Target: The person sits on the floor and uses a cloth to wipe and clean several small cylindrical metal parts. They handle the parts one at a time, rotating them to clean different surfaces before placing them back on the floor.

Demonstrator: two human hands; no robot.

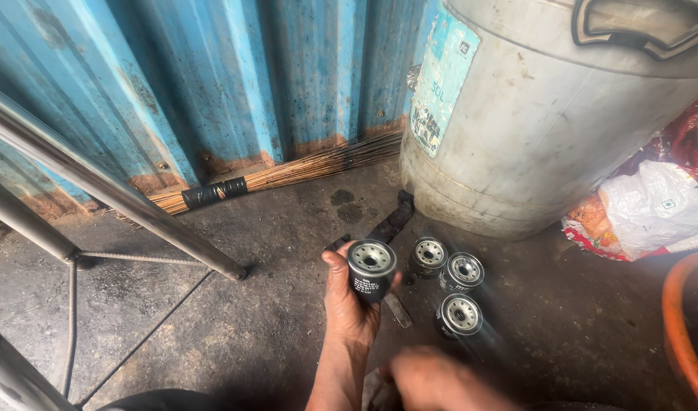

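Head view: left hand grip closed around black oil filter; right hand blurred, grip unclear

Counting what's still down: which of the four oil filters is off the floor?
The oil filter gripped in the left hand, farthest left. The other three filters stand on the concrete floor near the drum.

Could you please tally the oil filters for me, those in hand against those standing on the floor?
Oil filter held in the left hand: 1
Oil filters standing on the floor: 3
Total: 4
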